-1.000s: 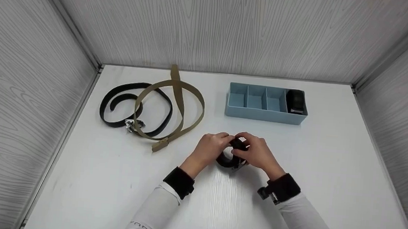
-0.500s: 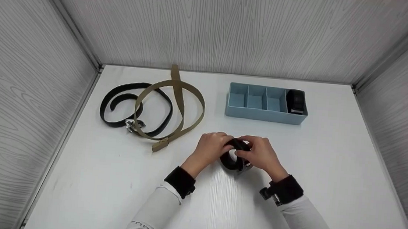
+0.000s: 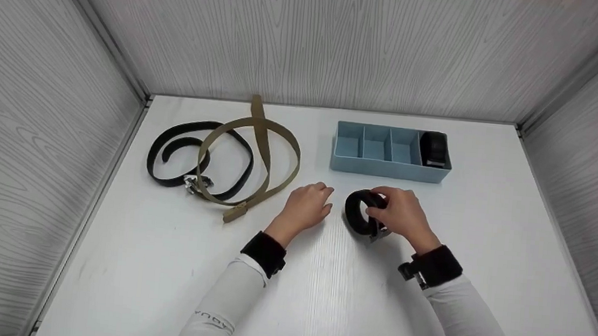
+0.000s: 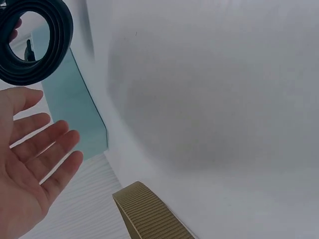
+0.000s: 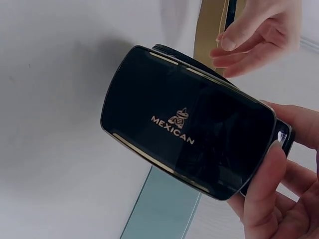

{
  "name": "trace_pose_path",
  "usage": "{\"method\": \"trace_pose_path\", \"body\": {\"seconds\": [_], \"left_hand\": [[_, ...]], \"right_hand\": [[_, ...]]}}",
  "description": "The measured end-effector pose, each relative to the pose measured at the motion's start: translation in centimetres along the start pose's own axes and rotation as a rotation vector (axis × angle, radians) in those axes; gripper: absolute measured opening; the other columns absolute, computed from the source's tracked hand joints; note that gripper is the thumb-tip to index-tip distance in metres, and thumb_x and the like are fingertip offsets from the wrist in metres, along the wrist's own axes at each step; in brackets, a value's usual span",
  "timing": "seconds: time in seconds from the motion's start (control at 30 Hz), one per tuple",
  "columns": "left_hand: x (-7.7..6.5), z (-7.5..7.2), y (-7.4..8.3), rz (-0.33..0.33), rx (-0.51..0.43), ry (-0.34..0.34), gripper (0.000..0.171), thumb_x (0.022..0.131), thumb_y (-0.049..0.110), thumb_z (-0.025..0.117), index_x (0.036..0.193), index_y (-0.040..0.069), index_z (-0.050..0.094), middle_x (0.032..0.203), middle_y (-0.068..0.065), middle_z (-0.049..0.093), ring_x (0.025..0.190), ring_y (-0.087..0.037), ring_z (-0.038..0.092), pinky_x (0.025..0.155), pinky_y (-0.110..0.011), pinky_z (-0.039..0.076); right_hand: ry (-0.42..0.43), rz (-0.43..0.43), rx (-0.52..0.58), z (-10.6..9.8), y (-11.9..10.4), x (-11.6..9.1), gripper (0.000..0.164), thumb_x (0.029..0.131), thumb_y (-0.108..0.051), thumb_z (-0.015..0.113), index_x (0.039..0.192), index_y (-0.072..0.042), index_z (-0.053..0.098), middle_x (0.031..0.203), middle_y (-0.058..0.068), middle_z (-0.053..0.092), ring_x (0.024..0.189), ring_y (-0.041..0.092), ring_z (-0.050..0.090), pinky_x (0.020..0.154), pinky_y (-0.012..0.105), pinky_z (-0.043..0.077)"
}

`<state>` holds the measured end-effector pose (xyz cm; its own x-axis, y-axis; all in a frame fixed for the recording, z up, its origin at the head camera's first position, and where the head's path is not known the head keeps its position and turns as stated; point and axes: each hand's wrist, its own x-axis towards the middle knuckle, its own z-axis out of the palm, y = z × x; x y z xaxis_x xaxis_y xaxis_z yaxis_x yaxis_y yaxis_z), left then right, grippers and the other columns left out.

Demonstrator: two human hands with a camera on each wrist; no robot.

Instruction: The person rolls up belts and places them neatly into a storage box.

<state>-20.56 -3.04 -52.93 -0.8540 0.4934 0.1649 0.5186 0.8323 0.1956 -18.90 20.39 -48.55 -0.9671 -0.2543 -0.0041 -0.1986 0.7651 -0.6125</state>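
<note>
A black belt [image 3: 355,214], rolled into a coil, is held up by my right hand [image 3: 402,214], which pinches its side between thumb and fingers. Its dark plate buckle [image 5: 189,122], lettered "MEXICAN", faces the right wrist camera. My left hand [image 3: 304,209] is apart from the coil, just to its left, holding nothing; in the left wrist view its fingers [image 4: 47,142] are spread and relaxed. Beyond the coil stands a blue box [image 3: 388,169] with compartments. Another rolled black belt [image 3: 434,147] fills the rightmost compartment.
To the left on the white table [image 3: 159,275], a tan webbing belt [image 3: 294,159] lies loosely looped over an unrolled black belt [image 3: 152,158] with a silver buckle [image 3: 189,183]. Grey wood-patterned walls [image 3: 310,39] enclose the back and sides.
My left hand has let go of the rolled belt, and its fingers have opened. My right hand has carried the coil a little to the right and away from me. The box has stayed put.
</note>
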Motion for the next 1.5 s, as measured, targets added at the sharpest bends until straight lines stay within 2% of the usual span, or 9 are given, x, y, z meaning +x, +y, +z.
{"method": "trace_pose_path", "body": {"seconds": [0.27,0.47,0.6,0.7,0.87,1.03,1.17,1.27,1.5], "left_hand": [[3.4,-0.7,-0.2,-0.026,0.095,-0.064,0.044,0.094,0.023,0.066,0.131,0.001,0.058,0.129,-0.011,0.059,0.119,-0.023,0.056,0.086,-0.04,0.049],[5.6,-1.0,-0.4,-0.086,0.151,-0.146,0.055,0.095,0.024,0.064,0.143,0.004,0.047,0.148,-0.01,0.045,0.137,-0.025,0.039,0.096,-0.045,0.044],[6.7,-0.9,-0.4,-0.1,0.144,-0.209,0.06,0.097,0.024,0.061,0.15,0.007,0.038,0.154,-0.008,0.036,0.143,-0.025,0.03,0.102,-0.05,0.039],[7.1,-0.6,-0.5,-0.117,0.135,-0.241,0.058,0.098,0.022,0.058,0.151,0.008,0.036,0.155,-0.007,0.034,0.143,-0.025,0.029,0.103,-0.05,0.037],[7.0,-0.4,-0.5,-0.102,0.145,-0.225,0.047,0.099,0.014,0.051,0.145,0.003,0.044,0.146,-0.009,0.043,0.132,-0.022,0.044,0.094,-0.044,0.045],[6.1,-0.3,-0.1,-0.057,0.147,-0.178,0.047,0.096,0.013,0.057,0.14,-0.001,0.048,0.136,-0.011,0.051,0.117,-0.021,0.055,0.085,-0.038,0.049],[4.8,-0.2,0.3,-0.032,0.15,-0.141,0.049,0.093,0.014,0.062,0.137,-0.004,0.05,0.131,-0.012,0.053,0.115,-0.022,0.056,0.085,-0.037,0.049],[4.0,0.0,0.6,-0.021,0.14,-0.122,0.047,0.093,0.012,0.061,0.135,-0.005,0.051,0.128,-0.013,0.054,0.113,-0.023,0.057,0.086,-0.038,0.049],[2.9,-0.1,1.3,-0.002,0.156,-0.114,0.043,0.094,0.012,0.059,0.133,-0.005,0.054,0.124,-0.014,0.055,0.112,-0.023,0.058,0.086,-0.037,0.049]], "right_hand": [[0.005,0.015,-0.041,-0.9,1.0,0.7,0.043,0.081,-0.018,0.075,0.121,-0.002,0.067,0.087,0.012,0.071,0.064,0.019,0.06,0.057,0.034,0.045],[0.016,0.022,-0.062,-1.3,1.3,1.2,0.044,0.082,-0.019,0.074,0.121,-0.001,0.067,0.091,0.014,0.07,0.067,0.021,0.059,0.059,0.036,0.046],[0.038,0.014,-0.086,-1.5,1.1,1.7,0.043,0.082,-0.019,0.075,0.12,-0.001,0.067,0.092,0.015,0.07,0.07,0.024,0.059,0.064,0.039,0.046],[0.049,0.008,-0.098,-1.8,0.8,2.1,0.044,0.082,-0.019,0.074,0.121,-0.001,0.067,0.094,0.016,0.07,0.07,0.024,0.059,0.064,0.039,0.046],[0.069,0.007,-0.089,-2.6,0.5,2.7,0.045,0.084,-0.019,0.073,0.125,-0.001,0.065,0.096,0.016,0.07,0.065,0.022,0.057,0.058,0.036,0.043],[0.129,0.02,-0.063,-3.9,0.4,3.4,0.048,0.087,-0.019,0.072,0.129,0.001,0.061,0.09,0.017,0.07,0.058,0.02,0.06,0.051,0.034,0.044],[0.242,0.004,-0.062,-5.1,0.4,4.3,0.046,0.087,-0.017,0.072,0.128,0.001,0.061,0.105,0.021,0.069,0.074,0.028,0.067,0.062,0.041,0.052],[0.324,0.022,-0.067,-6.1,0.8,5.1,0.045,0.086,-0.016,0.072,0.127,0.0,0.062,0.11,0.023,0.068,0.087,0.035,0.067,0.072,0.047,0.052],[0.474,0.076,-0.042,-6.8,1.8,7.1,0.046,0.087,-0.016,0.073,0.129,-0.001,0.06,0.113,0.023,0.067,0.097,0.038,0.066,0.08,0.049,0.05]]}}
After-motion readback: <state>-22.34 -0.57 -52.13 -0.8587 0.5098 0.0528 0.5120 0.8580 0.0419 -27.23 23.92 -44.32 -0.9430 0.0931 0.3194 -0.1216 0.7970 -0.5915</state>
